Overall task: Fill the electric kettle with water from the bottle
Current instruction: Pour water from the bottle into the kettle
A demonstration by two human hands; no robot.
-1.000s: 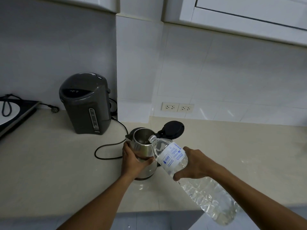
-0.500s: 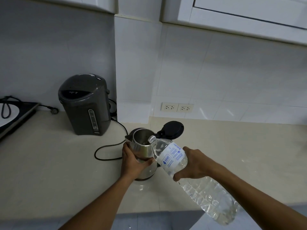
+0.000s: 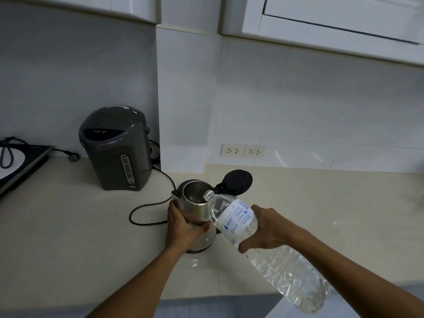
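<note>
**Bottle tipped at the kettle mouth, little changed from a second ago**

Countertop (image 3: 68, 237): pale stone, running wall to wall under white wall cabinets (image 3: 321, 19) and a tiled backsplash.

Thermo pot (image 3: 114, 148): dark grey, upright at rear left, close to the wall corner. Same spot as in the earlier frames.

Bottle (image 3: 252, 237): large clear plastic, blue-and-white label near its neck. Long axis runs diagonally, base low at lower right off the counter edge, open neck up and to the left, just at the kettle's rim. Against the frame one second back, tilt and position look nearly the same; the neck sits at the same place on the rim. Whether water is flowing cannot be told.

Kettle (image 3: 195, 207): steel, standing upright near centre of the counter, black lid (image 3: 236, 181) flipped open toward the rear right, spout facing left. Its black cord (image 3: 146, 207) loops off to the left. Unmoved since the earlier frames.

Right hand (image 3: 266, 228): wrapped around the bottle just below the label, thumb underneath.

Left hand (image 3: 183, 226): clasped around the kettle's body from the left, fingers curling across the front.

Twin wall sockets (image 3: 244, 151): low on the tiles behind the kettle.

Loose plug (image 3: 73, 157): lying on the counter left of the thermo pot.
</note>
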